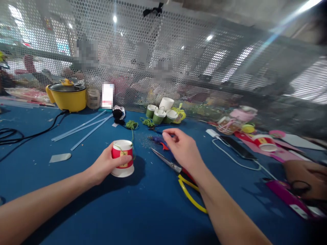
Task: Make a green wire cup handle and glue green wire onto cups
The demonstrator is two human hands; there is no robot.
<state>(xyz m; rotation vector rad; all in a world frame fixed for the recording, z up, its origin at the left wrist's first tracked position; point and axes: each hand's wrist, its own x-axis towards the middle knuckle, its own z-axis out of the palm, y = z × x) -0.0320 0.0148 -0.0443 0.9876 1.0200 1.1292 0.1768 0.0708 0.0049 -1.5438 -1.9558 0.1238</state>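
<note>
My left hand [106, 163] is wrapped round a red and white paper cup [122, 167], with its thumb across the front label. Green yarn [132, 136] lies over the cup's top and runs back to a small green bundle [131, 125]. Over the table my right hand [182, 148] has its fingers curled and pinched together; what is between them, if anything, is too small to see. Below it lie scissors [167, 161] with yellow and red handles, and dark blue pliers [156, 139] lie just behind.
Green-wrapped cups [159, 116] stand at the back beside a white cup [167, 103]. A yellow pot [71, 98], clear glue sticks [89, 131] and a jar [93, 99] are at the left. A phone [237, 147] with a white cable and another person's hand [306, 177] are at the right.
</note>
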